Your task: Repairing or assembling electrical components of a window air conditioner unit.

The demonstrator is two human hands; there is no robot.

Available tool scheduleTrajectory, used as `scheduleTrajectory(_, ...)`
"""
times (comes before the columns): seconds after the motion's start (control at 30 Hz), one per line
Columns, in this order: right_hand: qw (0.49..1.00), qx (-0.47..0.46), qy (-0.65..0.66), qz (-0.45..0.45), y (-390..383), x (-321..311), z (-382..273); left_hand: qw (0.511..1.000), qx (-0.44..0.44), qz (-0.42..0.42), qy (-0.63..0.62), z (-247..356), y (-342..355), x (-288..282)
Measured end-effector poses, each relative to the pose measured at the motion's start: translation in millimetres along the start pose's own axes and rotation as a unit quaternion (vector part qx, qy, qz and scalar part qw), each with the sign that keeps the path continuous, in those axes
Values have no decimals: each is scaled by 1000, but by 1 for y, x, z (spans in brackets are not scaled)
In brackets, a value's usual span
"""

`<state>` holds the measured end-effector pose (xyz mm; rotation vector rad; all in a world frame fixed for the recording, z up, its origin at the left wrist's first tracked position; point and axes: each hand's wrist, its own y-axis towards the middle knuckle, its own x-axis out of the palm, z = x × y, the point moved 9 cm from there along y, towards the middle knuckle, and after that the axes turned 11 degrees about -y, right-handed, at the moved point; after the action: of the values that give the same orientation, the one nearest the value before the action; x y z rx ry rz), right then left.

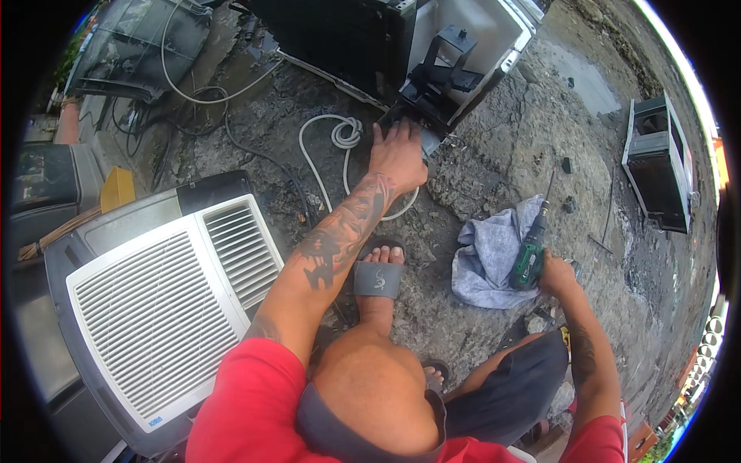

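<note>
My left hand reaches forward to the lower edge of a tipped metal appliance casing. Its fingers are stretched out and a little apart, resting on a dark part at the foot of a black bracket; the fingertips are partly hidden. Lower right, my right hand is closed round the handle of a green power drill. The drill lies on a crumpled grey cloth, its long thin bit pointing away from me. Beside my left wrist, a white cord loops into a knot on the ground.
A white louvred air conditioner front panel stands at the left. Dark plastic housing lies far left, with cables trailing near it. Another metal casing sits at the far right. Rough, stony ground has small dark pieces scattered on it.
</note>
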<state>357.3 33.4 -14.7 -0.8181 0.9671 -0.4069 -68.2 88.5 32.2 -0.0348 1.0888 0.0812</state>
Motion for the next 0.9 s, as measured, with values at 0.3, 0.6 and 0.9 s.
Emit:
scheduleTrajectory(0.3, 870, -86, 252, 414, 49, -217, -117, 980, 14, 100, -170, 4, -46, -25)
scheduleTrajectory(0.6, 897, -28, 320, 303, 114, -214, -190, 995, 13, 61, -78, 7, -31, -37)
scheduleTrajectory(0.9, 835, -113, 505, 187, 71, -208, -165, 992, 38, -92, 82, 5, 44, 46)
